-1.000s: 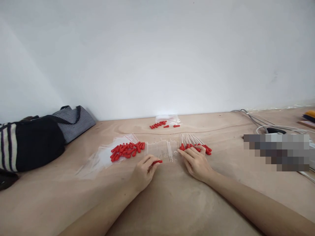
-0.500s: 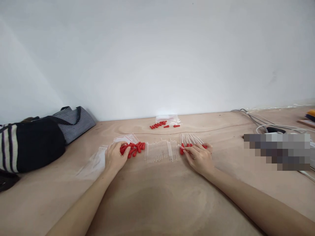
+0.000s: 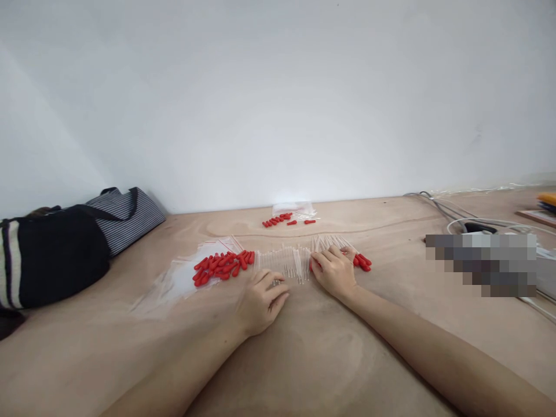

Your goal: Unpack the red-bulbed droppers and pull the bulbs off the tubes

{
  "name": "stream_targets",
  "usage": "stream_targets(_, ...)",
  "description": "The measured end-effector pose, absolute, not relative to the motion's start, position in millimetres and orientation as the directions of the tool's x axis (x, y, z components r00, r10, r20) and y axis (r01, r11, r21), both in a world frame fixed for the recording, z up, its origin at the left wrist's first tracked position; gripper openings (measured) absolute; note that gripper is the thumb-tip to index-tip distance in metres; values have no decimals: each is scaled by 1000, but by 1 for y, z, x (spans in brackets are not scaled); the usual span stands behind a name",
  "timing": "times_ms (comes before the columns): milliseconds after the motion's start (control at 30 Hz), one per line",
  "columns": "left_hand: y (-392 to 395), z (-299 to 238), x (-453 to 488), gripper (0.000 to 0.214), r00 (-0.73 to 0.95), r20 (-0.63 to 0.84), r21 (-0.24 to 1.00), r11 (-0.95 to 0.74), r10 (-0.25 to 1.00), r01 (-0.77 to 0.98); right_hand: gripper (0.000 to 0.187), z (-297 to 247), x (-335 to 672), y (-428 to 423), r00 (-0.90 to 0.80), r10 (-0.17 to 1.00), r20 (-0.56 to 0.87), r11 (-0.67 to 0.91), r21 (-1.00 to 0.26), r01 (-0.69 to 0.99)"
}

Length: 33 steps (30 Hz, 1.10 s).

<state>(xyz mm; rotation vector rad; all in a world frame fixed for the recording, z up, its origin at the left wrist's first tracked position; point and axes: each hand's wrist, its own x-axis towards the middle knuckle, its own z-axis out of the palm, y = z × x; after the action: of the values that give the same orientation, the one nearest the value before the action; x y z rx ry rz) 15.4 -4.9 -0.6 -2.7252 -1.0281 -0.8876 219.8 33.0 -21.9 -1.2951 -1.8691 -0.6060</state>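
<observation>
My left hand (image 3: pixel 263 300) is low over the near ends of a row of thin clear tubes (image 3: pixel 278 259), its fingers apart and no object visible in them. Left of the row, a pile of red rubber bulbs (image 3: pixel 223 264) lies partly on clear plastic bags (image 3: pixel 174 284). My right hand (image 3: pixel 335 271) is curled at the tubes' right end, thumb and forefinger closed around a red bulb (image 3: pixel 311 265). Beneath and behind it lie droppers (image 3: pixel 332 241), clear tubes with red bulbs (image 3: pixel 362 262) at their near ends; the hand covers several of them.
Farther back, several red bulbs (image 3: pixel 275 220) and thin tubes lie beside a clear bag (image 3: pixel 291 208) near the wall. On the left rest a black bag (image 3: pixel 82 258) and a striped bag (image 3: pixel 139 217). Cables (image 3: pixel 443 211) and a blurred-out object (image 3: pixel 490 260) occupy the right.
My left hand has left the red bulbs and moved right and nearer, to the tubes' near ends. My right hand has shifted slightly left; the thin tube it held no longer shows.
</observation>
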Motion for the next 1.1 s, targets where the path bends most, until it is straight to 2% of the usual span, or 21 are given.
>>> stream_targets(233, 8, -8, 37, 15, 570, 564, 163, -757, 598, 633, 16, -21, 213, 35, -201, 619, 759, 337, -26, 941)
stream_targets(567, 18, -12, 53, 14, 520, 580, 209, -731, 627, 649, 20, -19, 217, 32, -287, 722, 630, 361, 11, 932)
stream_targets(867, 15, -10, 53, 8, 547, 600, 172, -761, 584, 625, 36, -15, 232, 30, -313, 742, 593, 440, -79, 894)
stream_targets(1100, 20, -10, 52, 10, 514, 546, 241, -711, 662, 661, 27, -13, 264, 30, -365, 727, 582, 538, -153, 829)
